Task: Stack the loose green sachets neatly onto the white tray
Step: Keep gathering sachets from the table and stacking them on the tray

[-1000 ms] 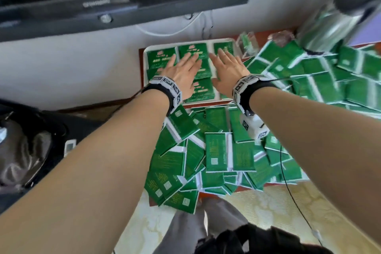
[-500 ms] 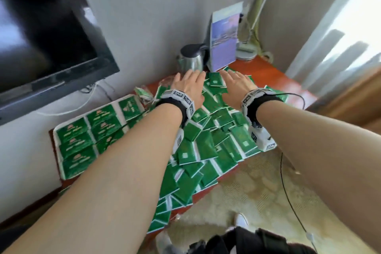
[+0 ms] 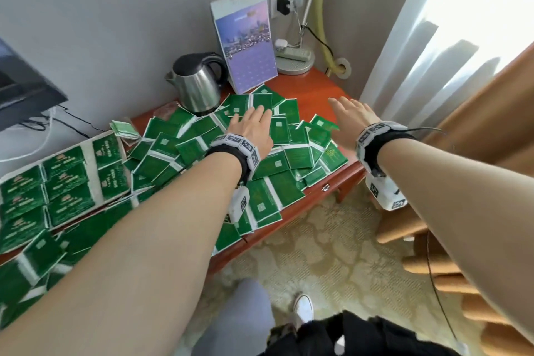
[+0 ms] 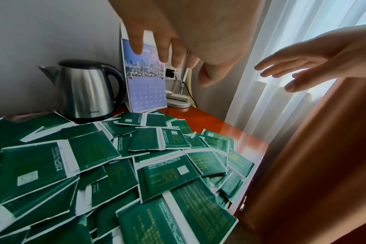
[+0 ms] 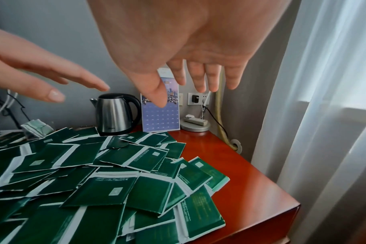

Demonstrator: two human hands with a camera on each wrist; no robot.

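- The left hand [image 3: 252, 130] is hovering flat over the far sachets [image 3: 277, 165], fingers spread, holding nothing; the right hand [image 3: 351, 118] is hanging wide over the bare table [image 3: 315, 87]
- A sweep could be pushing sachets off the front edge, since several are overhanging it
- The sachets are lying every way, with no shared long axis
- The tray [image 3: 88, 150] is sitting at the left, already carrying rows

Green, white-edged sachets [image 3: 299, 156], white tray [image 3: 86, 150], red-brown table [image 3: 315, 89], steel-and-black kettle [image 3: 198, 87], purple calendar [image 3: 248, 46].
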